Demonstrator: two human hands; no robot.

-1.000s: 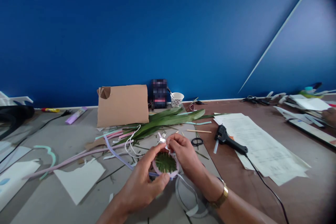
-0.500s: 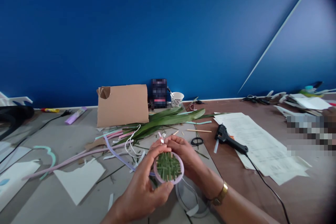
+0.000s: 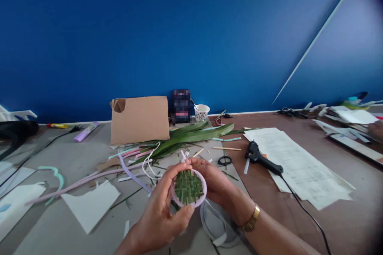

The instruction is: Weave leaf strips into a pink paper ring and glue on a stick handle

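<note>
A small round disc of woven green leaf strips (image 3: 188,187) with a pale pink rim (image 3: 204,183) is held upright before me. My left hand (image 3: 163,207) grips it from the left, thumb on the lower rim and fingers over the top. At the upper right edge, the fingers of my right hand (image 3: 214,181) are closed on the rim, partly hidden behind the disc. A short pink strip end (image 3: 183,155) sticks up by the fingertips. Below the right wrist lies a clear round lid-like piece (image 3: 214,223).
Long green leaves (image 3: 191,135), pink and lilac strips (image 3: 89,177) and white scraps (image 3: 94,205) litter the table. A cardboard piece (image 3: 140,121), a phone (image 3: 181,105) and a paper cup (image 3: 202,112) stand behind. Rightward lie a glue gun (image 3: 263,161), printed sheets (image 3: 299,167) and another person's hand (image 3: 375,129).
Both hands and the woven disc have shifted slightly left and up. The white piece at the fingertips no longer shows there. The grip on the disc looks much the same.
</note>
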